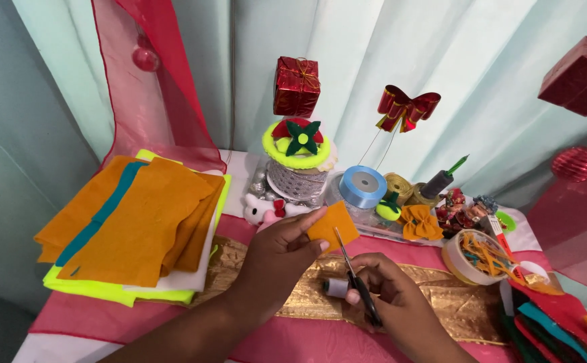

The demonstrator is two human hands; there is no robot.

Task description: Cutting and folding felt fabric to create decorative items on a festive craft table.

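Observation:
My left hand (pixel 276 259) pinches a small orange felt piece (pixel 333 226) by its lower left edge and holds it up over the table. My right hand (pixel 391 296) grips black-handled scissors (pixel 355 279), whose blades point up and meet the lower edge of the felt piece. A small grey thread spool (pixel 336 288) lies on the gold ribbon (pixel 441 302) just left of my right hand's fingers.
A stack of orange, teal, white and neon-yellow felt sheets (pixel 135 225) lies at left. At the back stand a blue ribbon roll (pixel 362 186), a jar with a felt flower (pixel 300 144), bows and trinkets. A round container of scraps (pixel 478 259) and more felt (pixel 555 323) sit at right.

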